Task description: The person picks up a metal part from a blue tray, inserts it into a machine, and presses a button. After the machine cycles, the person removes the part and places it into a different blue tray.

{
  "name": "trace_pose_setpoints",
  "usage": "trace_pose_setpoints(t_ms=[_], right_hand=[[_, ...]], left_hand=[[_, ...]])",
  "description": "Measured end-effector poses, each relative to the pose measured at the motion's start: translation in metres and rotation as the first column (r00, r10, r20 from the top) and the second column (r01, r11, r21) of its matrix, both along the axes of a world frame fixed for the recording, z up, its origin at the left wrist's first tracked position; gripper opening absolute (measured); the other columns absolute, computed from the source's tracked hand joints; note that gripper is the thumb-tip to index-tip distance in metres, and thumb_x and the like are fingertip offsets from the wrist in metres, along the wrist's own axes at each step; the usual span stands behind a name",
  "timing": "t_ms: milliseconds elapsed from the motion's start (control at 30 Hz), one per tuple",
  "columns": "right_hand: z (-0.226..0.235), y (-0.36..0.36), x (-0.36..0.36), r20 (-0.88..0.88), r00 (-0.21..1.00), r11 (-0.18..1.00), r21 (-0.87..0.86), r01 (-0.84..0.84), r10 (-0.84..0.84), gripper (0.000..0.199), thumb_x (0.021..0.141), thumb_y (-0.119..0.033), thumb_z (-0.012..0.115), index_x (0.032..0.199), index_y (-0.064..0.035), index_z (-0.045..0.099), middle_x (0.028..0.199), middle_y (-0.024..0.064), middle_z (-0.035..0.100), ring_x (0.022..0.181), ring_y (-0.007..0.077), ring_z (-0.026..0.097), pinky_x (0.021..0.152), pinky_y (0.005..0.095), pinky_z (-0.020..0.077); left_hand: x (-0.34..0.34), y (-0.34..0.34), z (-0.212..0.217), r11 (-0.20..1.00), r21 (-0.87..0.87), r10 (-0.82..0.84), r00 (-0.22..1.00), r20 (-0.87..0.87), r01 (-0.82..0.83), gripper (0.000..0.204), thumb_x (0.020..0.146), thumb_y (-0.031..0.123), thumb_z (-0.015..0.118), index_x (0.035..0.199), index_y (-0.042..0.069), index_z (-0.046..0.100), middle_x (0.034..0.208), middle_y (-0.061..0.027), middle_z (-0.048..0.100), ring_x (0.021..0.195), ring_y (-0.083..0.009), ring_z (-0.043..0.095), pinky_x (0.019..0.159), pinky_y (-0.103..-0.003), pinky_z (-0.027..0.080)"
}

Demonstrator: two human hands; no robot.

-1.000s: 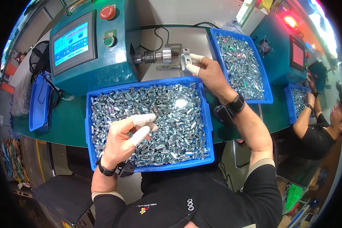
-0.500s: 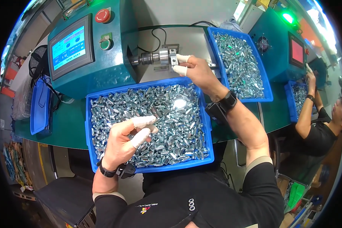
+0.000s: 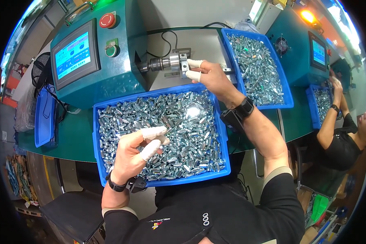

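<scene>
My right hand [image 3: 212, 76] reaches to a drive shaft [image 3: 156, 64] on the green machine. Its thumb and forefinger, in white finger covers, grip the right side of a small metal block [image 3: 184, 65] at the shaft's end; any small part between the fingertips is hidden. Over a blue bin [image 3: 162, 183] full of shiny hexagonal metal pieces [image 3: 187, 134], my left hand [image 3: 132, 154] is held with thumb and covered fingers drawn together. Whatever it may hold does not show. Each wrist carries a black strapped device.
The green machine [image 3: 110, 77] has a lit touchscreen [image 3: 72, 55] and a red stop button [image 3: 107, 20]. A second bin [image 3: 288, 91] of metal pieces stands right. An empty-looking blue tray [image 3: 44, 122] is left. A co-worker [image 3: 339, 142] sits at another machine [image 3: 293, 53].
My hands keep almost the same places and grips. The figures on my machine's screen differ. The co-worker's machine lamp went from green to orange, and its screen from red to blue.
</scene>
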State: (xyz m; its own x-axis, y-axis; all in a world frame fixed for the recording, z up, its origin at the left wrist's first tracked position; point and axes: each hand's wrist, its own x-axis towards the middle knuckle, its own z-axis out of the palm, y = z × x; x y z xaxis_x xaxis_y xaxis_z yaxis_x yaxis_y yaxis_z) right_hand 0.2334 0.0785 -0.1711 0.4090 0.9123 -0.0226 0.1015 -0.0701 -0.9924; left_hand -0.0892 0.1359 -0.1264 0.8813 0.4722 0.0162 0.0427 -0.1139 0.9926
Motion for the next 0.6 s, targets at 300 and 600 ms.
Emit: trace_pose_setpoints(t_ms=[300,600], right_hand=[[-0.004,0.006,-0.001,0.03,0.999,0.996,0.076,0.037,-0.039,0.035,0.094,-0.017,0.076,0.123,0.0023,0.072,0.101,0.0012,0.069,0.083,0.0077,0.061,0.073,0.0246,0.0488],[-0.006,0.005,0.008,-0.067,0.997,0.998,0.058,-0.03,0.034,0.038,0.099,-0.016,0.071,0.132,0.0018,0.067,0.121,0.0035,0.072,0.1,0.0077,0.065,0.085,0.0244,0.0533]], left_hand=[[0.001,-0.002,0.004,0.998,0.052,-0.027,1.0,-0.01,0.028,0.031,0.099,0.003,0.062,0.129,0.001,0.069,0.103,-0.0139,0.077,0.08,-0.014,0.072,0.073,-0.028,0.059],[0.003,-0.001,-0.001,1.0,0.021,-0.018,0.999,-0.043,0.019,0.03,0.1,0.005,0.063,0.13,0.001,0.068,0.103,-0.0134,0.077,0.081,-0.0136,0.071,0.074,-0.028,0.059]])
